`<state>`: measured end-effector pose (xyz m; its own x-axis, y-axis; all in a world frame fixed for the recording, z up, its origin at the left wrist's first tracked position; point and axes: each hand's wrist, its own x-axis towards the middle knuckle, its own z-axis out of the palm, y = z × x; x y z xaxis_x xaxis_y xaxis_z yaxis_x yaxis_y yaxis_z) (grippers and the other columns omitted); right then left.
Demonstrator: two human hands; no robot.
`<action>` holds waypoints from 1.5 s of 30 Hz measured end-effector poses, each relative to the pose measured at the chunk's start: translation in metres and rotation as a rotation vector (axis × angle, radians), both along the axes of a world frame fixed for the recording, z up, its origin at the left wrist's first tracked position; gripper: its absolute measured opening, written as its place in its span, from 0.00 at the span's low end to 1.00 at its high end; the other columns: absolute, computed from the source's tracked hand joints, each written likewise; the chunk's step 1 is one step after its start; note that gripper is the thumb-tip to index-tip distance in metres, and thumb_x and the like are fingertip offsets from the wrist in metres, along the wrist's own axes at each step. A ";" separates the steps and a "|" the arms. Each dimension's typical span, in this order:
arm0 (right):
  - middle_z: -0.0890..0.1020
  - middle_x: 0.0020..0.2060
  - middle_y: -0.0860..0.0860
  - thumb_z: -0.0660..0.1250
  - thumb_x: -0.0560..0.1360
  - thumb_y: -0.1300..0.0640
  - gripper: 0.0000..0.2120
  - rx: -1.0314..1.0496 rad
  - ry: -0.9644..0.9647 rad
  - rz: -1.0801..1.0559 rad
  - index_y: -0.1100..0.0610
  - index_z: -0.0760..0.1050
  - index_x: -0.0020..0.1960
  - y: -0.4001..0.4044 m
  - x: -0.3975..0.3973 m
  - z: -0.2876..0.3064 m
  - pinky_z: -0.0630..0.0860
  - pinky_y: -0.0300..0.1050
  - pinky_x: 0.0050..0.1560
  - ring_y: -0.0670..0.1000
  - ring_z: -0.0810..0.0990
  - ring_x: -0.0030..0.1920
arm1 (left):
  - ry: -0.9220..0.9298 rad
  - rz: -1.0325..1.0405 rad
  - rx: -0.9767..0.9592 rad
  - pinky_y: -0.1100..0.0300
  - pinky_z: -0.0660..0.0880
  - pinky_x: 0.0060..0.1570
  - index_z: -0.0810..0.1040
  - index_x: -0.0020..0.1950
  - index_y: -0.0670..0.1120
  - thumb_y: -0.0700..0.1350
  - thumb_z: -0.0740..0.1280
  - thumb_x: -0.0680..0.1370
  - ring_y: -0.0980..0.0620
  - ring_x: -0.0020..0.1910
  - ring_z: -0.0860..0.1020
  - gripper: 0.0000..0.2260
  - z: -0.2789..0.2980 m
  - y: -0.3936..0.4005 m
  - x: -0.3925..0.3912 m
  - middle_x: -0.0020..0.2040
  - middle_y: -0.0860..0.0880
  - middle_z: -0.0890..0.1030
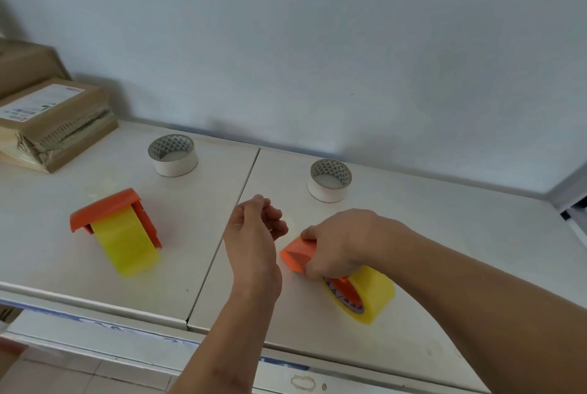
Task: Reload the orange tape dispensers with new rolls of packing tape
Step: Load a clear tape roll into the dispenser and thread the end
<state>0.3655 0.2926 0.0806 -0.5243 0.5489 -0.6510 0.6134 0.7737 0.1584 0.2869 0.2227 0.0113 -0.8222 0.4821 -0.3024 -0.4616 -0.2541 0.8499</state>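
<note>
Two orange tape dispensers lie on the white table (95, 266), each with a yellow roll of packing tape in it. The left dispenser (108, 209) lies alone with its yellow roll (127, 244) toward me. My right hand (340, 241) grips the right dispenser (297, 253), whose yellow roll (368, 293) rests on the table. My left hand (254, 231) hovers just left of it, fingers curled, thumb and forefinger pinched together; whether they pinch a tape end is unclear. Two empty white cores (173, 155) (330, 180) stand farther back.
Stacked brown cardboard parcels (54, 126) sit at the table's back left corner. A pale wall runs right behind the table. A seam (228, 228) divides the tabletop down the middle. The tiled floor shows below the front edge.
</note>
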 end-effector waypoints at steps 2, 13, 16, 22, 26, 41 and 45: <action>0.75 0.66 0.52 0.60 0.73 0.39 0.33 -0.002 0.011 0.000 0.42 0.58 0.76 -0.001 0.004 0.000 0.71 0.47 0.46 0.55 0.75 0.57 | 0.009 -0.002 0.010 0.52 0.77 0.40 0.79 0.44 0.41 0.43 0.64 0.78 0.48 0.31 0.75 0.07 0.001 0.000 0.003 0.33 0.46 0.78; 0.75 0.65 0.51 0.59 0.72 0.37 0.32 0.038 0.013 0.037 0.42 0.61 0.75 -0.004 0.013 0.000 0.69 0.47 0.43 0.56 0.75 0.58 | 0.003 0.052 0.008 0.53 0.77 0.39 0.79 0.44 0.42 0.43 0.64 0.78 0.49 0.31 0.75 0.07 -0.001 -0.007 0.009 0.32 0.46 0.78; 0.76 0.64 0.51 0.59 0.72 0.38 0.31 0.044 0.021 0.022 0.42 0.62 0.74 -0.006 0.014 -0.001 0.70 0.48 0.44 0.55 0.75 0.55 | 0.003 0.065 0.021 0.53 0.77 0.39 0.78 0.43 0.42 0.43 0.64 0.78 0.48 0.31 0.74 0.07 -0.001 -0.012 0.008 0.33 0.46 0.77; 0.75 0.66 0.51 0.59 0.70 0.38 0.33 0.054 0.008 0.022 0.42 0.62 0.74 -0.007 0.011 0.002 0.71 0.49 0.48 0.57 0.75 0.60 | 0.002 0.074 0.013 0.53 0.77 0.39 0.78 0.41 0.43 0.44 0.64 0.78 0.48 0.31 0.75 0.08 -0.001 -0.020 0.005 0.33 0.46 0.77; 0.75 0.66 0.51 0.59 0.71 0.36 0.33 0.032 0.008 0.022 0.42 0.62 0.74 -0.007 0.015 0.003 0.73 0.49 0.51 0.56 0.74 0.60 | -0.002 0.062 0.005 0.53 0.78 0.40 0.79 0.42 0.42 0.43 0.64 0.78 0.48 0.32 0.75 0.08 -0.002 -0.020 0.007 0.33 0.46 0.78; 0.73 0.69 0.51 0.57 0.73 0.34 0.33 0.028 0.082 -0.049 0.43 0.60 0.75 -0.011 0.042 -0.003 0.71 0.50 0.50 0.57 0.73 0.64 | 0.010 0.041 0.015 0.55 0.79 0.40 0.79 0.46 0.43 0.44 0.64 0.78 0.50 0.32 0.76 0.07 0.011 -0.012 0.024 0.32 0.48 0.79; 0.71 0.69 0.53 0.57 0.72 0.31 0.36 0.008 0.183 -0.132 0.44 0.57 0.76 -0.010 0.051 -0.005 0.70 0.52 0.51 0.58 0.73 0.64 | 0.063 0.014 -0.018 0.54 0.79 0.41 0.79 0.43 0.43 0.43 0.64 0.78 0.49 0.32 0.76 0.07 0.013 -0.013 0.028 0.32 0.47 0.78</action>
